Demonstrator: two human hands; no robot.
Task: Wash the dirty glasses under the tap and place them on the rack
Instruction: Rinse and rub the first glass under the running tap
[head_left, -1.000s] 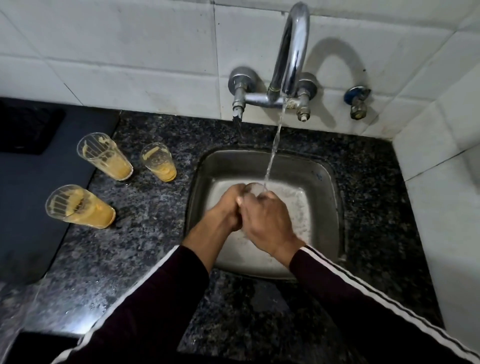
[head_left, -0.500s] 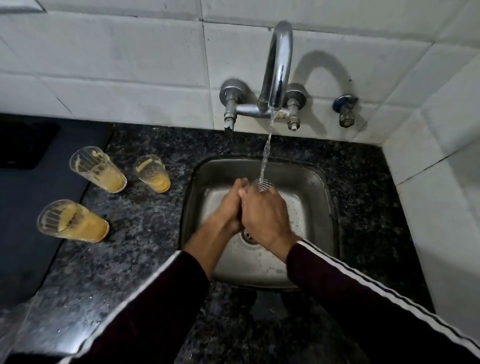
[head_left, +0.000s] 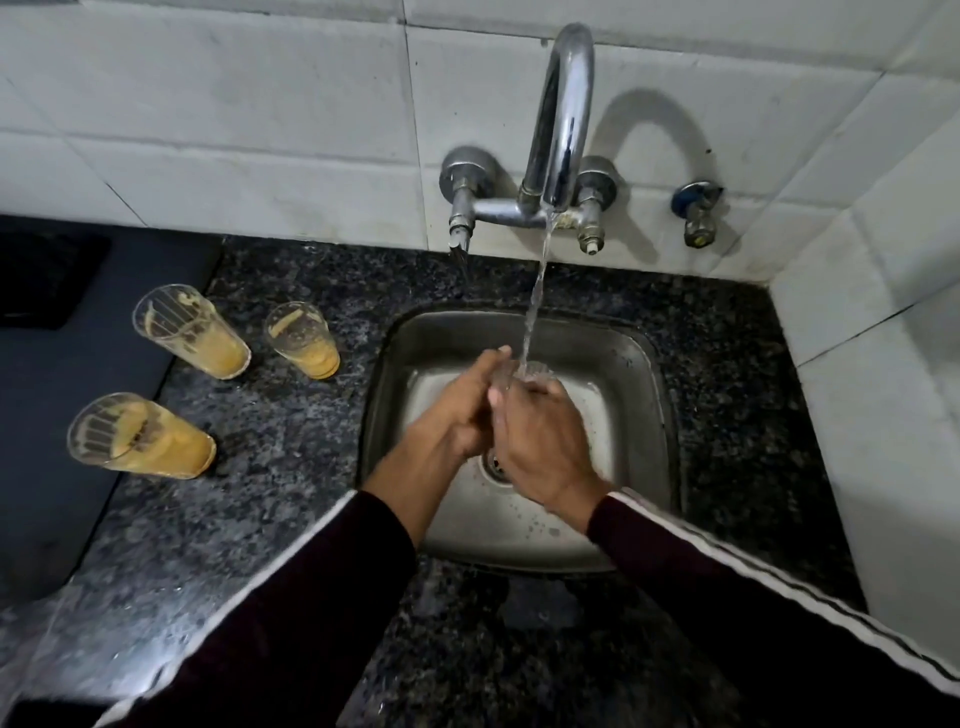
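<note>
Over the steel sink, my left hand and my right hand are pressed together around a clear glass. Only the glass's rim shows above my fingers. Water runs from the chrome tap straight into that rim. Three dirty glasses with yellow residue stand on the counter to the left: one at the back left, one nearer the sink, one in front. No rack is in view.
The dark speckled granite counter surrounds the sink. A dark mat lies at the far left. White tiled walls close off the back and right side. A small valve sticks out right of the tap.
My hands have stayed together on the glass under the stream, with the left fingers now reaching slightly higher. The camera view has shifted a little.
</note>
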